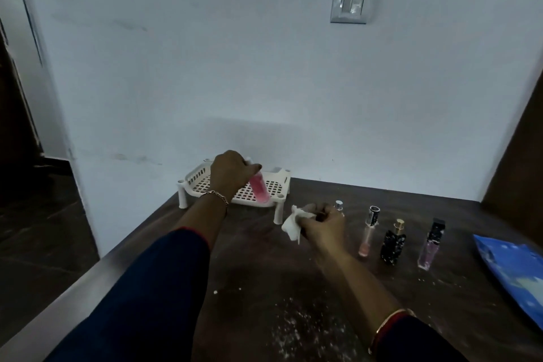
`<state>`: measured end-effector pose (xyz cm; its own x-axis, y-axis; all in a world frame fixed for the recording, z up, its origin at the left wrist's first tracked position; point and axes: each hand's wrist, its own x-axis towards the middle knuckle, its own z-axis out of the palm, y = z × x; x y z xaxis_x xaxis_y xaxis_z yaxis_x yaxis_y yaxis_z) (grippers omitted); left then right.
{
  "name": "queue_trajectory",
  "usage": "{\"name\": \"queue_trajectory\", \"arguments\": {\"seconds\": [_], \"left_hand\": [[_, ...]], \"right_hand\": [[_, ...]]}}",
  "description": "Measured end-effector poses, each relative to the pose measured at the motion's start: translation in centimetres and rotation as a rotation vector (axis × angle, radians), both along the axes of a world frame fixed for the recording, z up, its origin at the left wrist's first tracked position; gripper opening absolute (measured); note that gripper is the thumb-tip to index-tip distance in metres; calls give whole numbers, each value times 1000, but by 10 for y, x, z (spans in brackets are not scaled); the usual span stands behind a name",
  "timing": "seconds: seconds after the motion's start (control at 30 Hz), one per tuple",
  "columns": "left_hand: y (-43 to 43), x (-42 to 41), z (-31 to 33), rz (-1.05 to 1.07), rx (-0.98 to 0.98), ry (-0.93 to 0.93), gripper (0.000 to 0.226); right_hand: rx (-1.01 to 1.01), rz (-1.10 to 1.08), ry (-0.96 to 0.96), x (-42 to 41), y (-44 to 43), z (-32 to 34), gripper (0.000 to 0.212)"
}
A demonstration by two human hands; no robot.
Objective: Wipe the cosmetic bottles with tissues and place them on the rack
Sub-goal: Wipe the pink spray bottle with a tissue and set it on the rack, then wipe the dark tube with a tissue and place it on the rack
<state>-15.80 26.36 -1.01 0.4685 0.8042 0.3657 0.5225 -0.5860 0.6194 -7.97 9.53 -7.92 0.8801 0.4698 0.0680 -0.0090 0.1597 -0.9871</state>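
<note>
My left hand [230, 173] grips the top of a pink bottle [259, 189] and holds it tilted over the white perforated rack [194, 178] at the back of the dark table. A crumpled white tissue [292, 222] is held in my right hand [323, 225], to the right of the rack's front leg. Right of that hand stand several bottles: a silver-capped one [338, 206] partly hidden behind it, a slim pink one [368, 231], a black speckled one [393, 242] and a clear lilac one [430, 244].
A blue tissue packet [512, 267] lies at the table's right edge. White crumbs speckle the near table [293, 323]. The table's left edge [97, 267] drops to a dark floor. A white wall with a switch plate [351, 2] stands right behind the rack.
</note>
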Motion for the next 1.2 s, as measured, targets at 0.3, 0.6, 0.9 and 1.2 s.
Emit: {"name": "queue_trajectory", "arguments": {"seconds": [0.3,0.6,0.9,1.2], "left_hand": [[18,42,-6,-40,153,120,40],[16,60,1,-95,257,285,48],[11,50,13,-59,257,185,60],[-54,33,45,-85,222,30,51]], "right_hand": [[-95,46,-28,17,11,-10,24],[-120,141,61,12,8,-9,16],[-118,276,116,10,-10,-5,17],[-101,279,150,-2,-64,6,15]]}}
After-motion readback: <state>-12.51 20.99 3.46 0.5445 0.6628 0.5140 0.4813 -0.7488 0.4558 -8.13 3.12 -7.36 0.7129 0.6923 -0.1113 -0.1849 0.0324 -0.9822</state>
